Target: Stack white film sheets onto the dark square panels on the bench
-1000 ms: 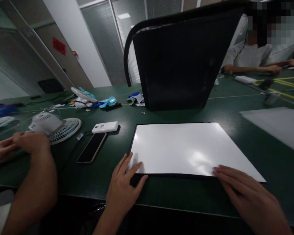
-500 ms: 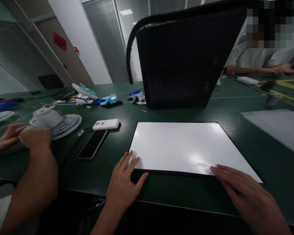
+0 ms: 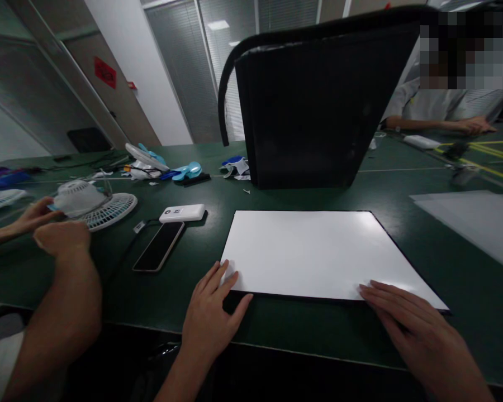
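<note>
A white sheet (image 3: 318,254) lies flat on a thin black board on the dark green table (image 3: 276,326), right in front of me. My left hand (image 3: 212,321) rests open on the table, its fingertips touching the sheet's near left corner. My right hand (image 3: 414,329) lies flat and open, fingers stretched onto the sheet's near right edge. Neither hand holds anything.
A tall black bag (image 3: 318,106) stands behind the sheet. A phone (image 3: 158,254) and a white power bank (image 3: 182,213) lie to the left. A person's arms (image 3: 62,290) at far left handle a white fan (image 3: 94,204). Another person sits at the back right. A translucent sheet (image 3: 473,220) lies right.
My hands have barely moved on the sheet. The view shifted slightly. The person at left has lifted a hand to the fan and moved it a little.
</note>
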`<state>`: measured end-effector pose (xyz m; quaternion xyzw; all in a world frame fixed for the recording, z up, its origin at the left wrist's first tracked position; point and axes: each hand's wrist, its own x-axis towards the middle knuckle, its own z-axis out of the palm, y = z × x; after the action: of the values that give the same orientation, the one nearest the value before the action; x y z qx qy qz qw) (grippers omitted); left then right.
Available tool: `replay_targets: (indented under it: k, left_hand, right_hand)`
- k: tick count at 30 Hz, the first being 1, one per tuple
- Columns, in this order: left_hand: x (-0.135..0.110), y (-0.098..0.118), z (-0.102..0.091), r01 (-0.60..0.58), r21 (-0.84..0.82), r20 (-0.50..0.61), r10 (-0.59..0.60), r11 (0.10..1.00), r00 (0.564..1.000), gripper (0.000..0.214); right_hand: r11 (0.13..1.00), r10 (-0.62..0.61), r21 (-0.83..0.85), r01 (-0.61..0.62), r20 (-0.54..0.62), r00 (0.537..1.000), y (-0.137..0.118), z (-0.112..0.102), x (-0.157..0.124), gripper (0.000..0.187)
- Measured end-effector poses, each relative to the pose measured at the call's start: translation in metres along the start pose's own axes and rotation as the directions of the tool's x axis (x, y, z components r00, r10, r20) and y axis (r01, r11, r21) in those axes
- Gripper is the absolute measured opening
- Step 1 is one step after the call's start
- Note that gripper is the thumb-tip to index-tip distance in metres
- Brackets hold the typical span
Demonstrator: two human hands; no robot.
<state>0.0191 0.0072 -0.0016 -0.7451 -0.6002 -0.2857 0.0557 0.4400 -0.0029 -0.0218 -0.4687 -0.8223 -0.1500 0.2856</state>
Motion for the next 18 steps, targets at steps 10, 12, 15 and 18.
replay_targets:
  k: [10,12,15,18]
  left_hand:
    - [0.0002,0.0002,0.0006,0.018,-0.001,-0.008,-0.018,1.0,1.0,0.038]
    - [0.0006,0.001,0.0001,0.018,0.002,-0.009,-0.018,1.0,1.0,0.038]
    - [0.0012,0.0021,-0.0012,0.012,0.005,-0.011,-0.012,1.0,1.0,0.038]
    - [0.0016,0.0026,-0.0027,0.018,0.006,-0.006,-0.018,1.0,1.0,0.045]
  right_hand:
    - [0.999,0.025,0.041,-0.025,-0.003,1.0,-0.0021,-0.0007,0.0023,0.03]
    - [0.999,0.023,0.045,-0.023,-0.006,1.0,-0.0032,-0.0008,0.0043,0.03]
    - [0.999,0.022,0.041,-0.022,0.009,1.0,-0.0059,-0.0008,0.0057,0.03]
    - [0.996,0.083,0.029,-0.083,-0.006,0.997,-0.0069,-0.0021,0.0012,0.04]
